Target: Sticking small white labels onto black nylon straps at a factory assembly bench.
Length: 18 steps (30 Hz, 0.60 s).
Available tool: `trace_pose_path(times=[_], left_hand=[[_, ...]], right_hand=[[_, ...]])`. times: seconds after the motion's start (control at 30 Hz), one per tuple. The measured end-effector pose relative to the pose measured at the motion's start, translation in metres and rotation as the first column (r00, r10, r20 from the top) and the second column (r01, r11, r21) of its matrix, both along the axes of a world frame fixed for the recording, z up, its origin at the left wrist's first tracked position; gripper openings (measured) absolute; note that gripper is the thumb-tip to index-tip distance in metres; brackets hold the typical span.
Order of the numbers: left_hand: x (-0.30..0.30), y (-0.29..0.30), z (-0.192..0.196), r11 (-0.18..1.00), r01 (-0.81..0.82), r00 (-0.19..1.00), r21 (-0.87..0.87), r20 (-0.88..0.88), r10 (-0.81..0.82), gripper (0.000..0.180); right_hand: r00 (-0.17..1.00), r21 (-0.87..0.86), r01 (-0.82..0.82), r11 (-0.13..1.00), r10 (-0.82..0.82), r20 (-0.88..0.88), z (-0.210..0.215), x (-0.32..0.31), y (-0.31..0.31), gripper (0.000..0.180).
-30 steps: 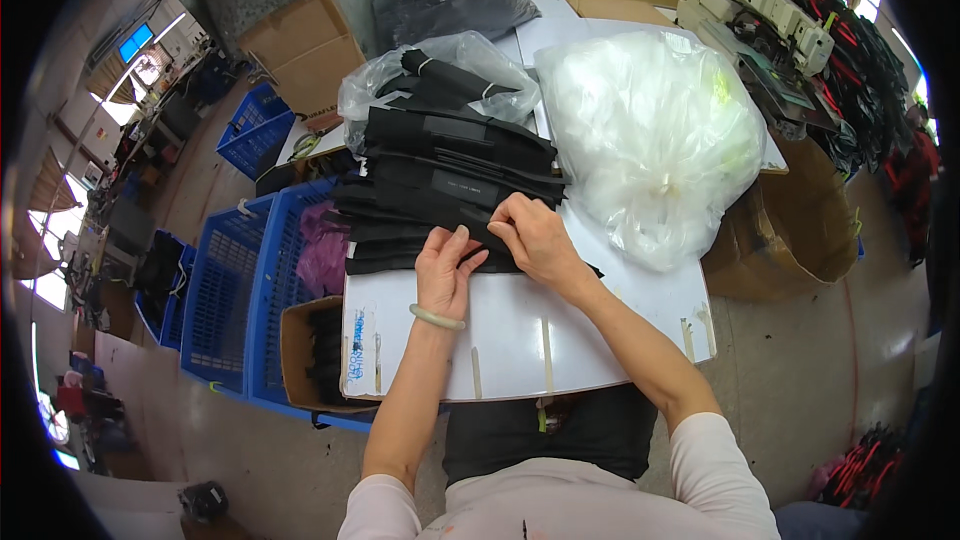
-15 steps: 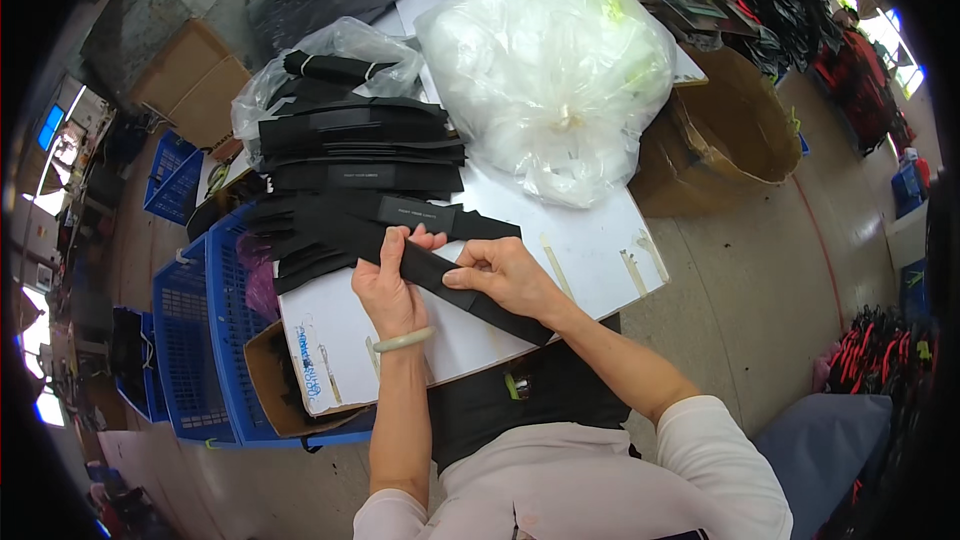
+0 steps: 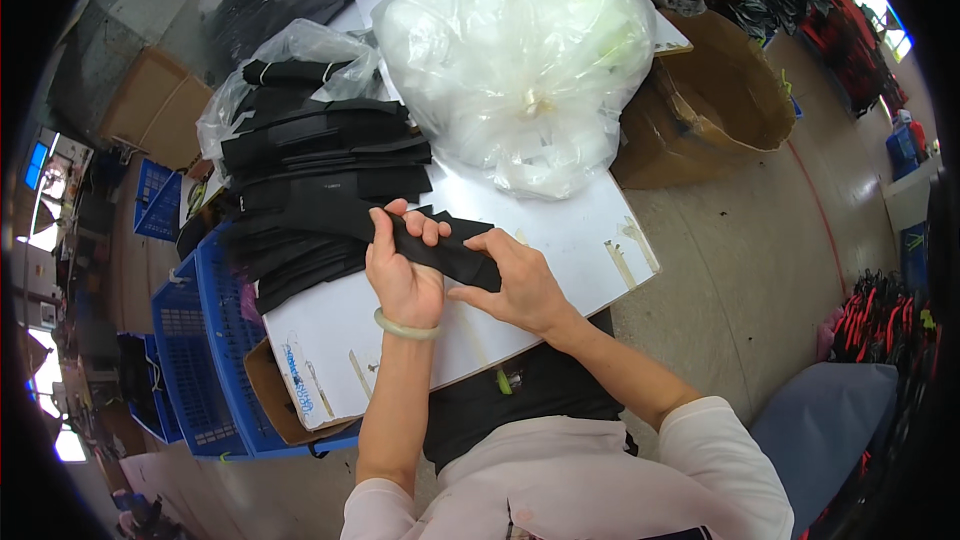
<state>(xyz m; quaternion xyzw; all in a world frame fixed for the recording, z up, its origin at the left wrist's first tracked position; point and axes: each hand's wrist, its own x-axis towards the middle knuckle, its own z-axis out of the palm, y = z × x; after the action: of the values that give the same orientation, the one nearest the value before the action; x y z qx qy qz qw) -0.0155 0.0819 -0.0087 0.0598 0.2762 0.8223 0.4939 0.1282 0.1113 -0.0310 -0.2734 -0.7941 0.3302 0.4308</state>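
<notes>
A black fabric strip (image 3: 440, 252) slants over the front of the white table, its left part running onto other black strips. My left hand (image 3: 408, 270), with a pale bangle at the wrist, is closed around the strip's middle, thumb on top. At the strip's right end is my right hand (image 3: 525, 285), thumb at the lower edge and fingers at the upper edge, gripping it across its width. Several stacks of black strips (image 3: 330, 155) lie just beyond and left of my hands. Part of the strip is hidden under my left fingers.
A big clear bag of white material (image 3: 515, 70) sits on the white table (image 3: 570, 230). An open cardboard box (image 3: 690, 130) stands at the right. Blue plastic crates (image 3: 195, 350) and another cardboard box (image 3: 275, 395) are at the left edge. Behind lies a dark-filled bag (image 3: 285, 0).
The long free end that pointed toward my lap no longer shows; the strip now ends at my right hand. My right hand's fingers have spread wider around it. The whole view has shifted slightly.
</notes>
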Motion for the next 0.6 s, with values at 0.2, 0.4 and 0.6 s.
trace_pose_path(times=[0.2, 0.4, 0.6], left_hand=[[0.025, -0.005, -0.013, 0.966, 0.240, 0.953, -0.100, -0.165, -0.254, 0.033], [0.023, 0.006, -0.008, 0.949, 0.011, 0.985, -0.314, -0.158, -0.064, 0.042], [0.022, -0.004, -0.011, 0.941, 0.077, 0.992, -0.329, -0.069, -0.105, 0.040]], right_hand=[[0.999, -0.208, 0.018, 0.978, -0.026, -0.035, -0.005, 0.005, -0.004, 0.037], [0.996, -0.084, 0.033, 0.996, -0.040, -0.082, 0.009, 0.014, 0.028, 0.018], [0.808, 0.171, 0.433, 0.885, -0.465, 0.361, -0.009, 0.015, 0.132, 0.015]])
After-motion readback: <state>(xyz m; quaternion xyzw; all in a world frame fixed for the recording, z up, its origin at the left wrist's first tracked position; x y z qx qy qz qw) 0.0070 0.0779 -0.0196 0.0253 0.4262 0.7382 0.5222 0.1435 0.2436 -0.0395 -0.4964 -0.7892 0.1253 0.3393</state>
